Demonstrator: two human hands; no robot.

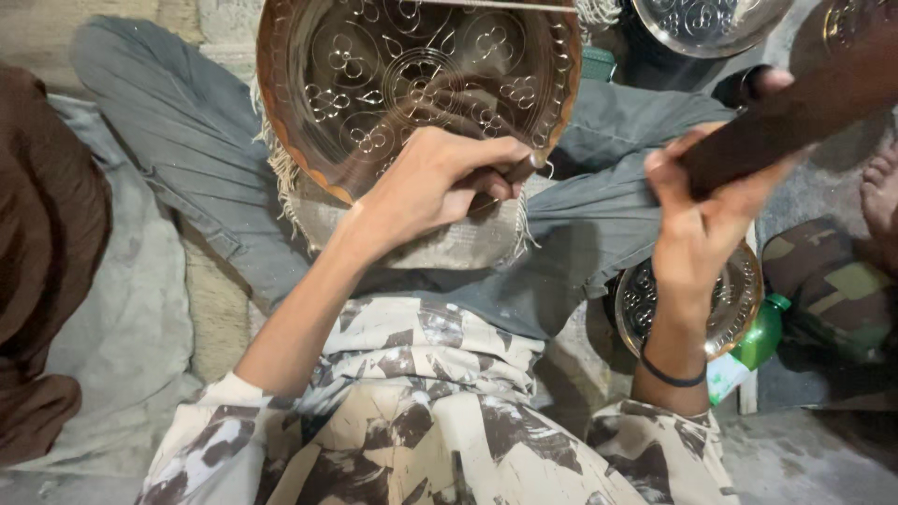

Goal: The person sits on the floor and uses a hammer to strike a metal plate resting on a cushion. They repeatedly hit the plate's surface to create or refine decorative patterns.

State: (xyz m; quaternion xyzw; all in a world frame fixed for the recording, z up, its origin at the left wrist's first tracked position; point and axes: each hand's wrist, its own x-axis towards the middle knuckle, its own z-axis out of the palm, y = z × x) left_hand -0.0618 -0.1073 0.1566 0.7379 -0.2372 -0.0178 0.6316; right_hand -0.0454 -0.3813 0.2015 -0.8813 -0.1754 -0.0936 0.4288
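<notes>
Left hand [440,182] pinches chisel [510,175] on engraved copper plate's [309,56] near rim; right hand [697,201] fist-grips raised wooden mallet [795,112] for striking

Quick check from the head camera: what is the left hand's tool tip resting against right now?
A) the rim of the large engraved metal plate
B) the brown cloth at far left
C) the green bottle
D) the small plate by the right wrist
A: the left hand pinches a thin metal tool whose tip meets the lower rim of the large engraved plate.

Both hands are closed in grips: the left hand [440,182] low and centred, the right hand [697,220] raised.
</notes>
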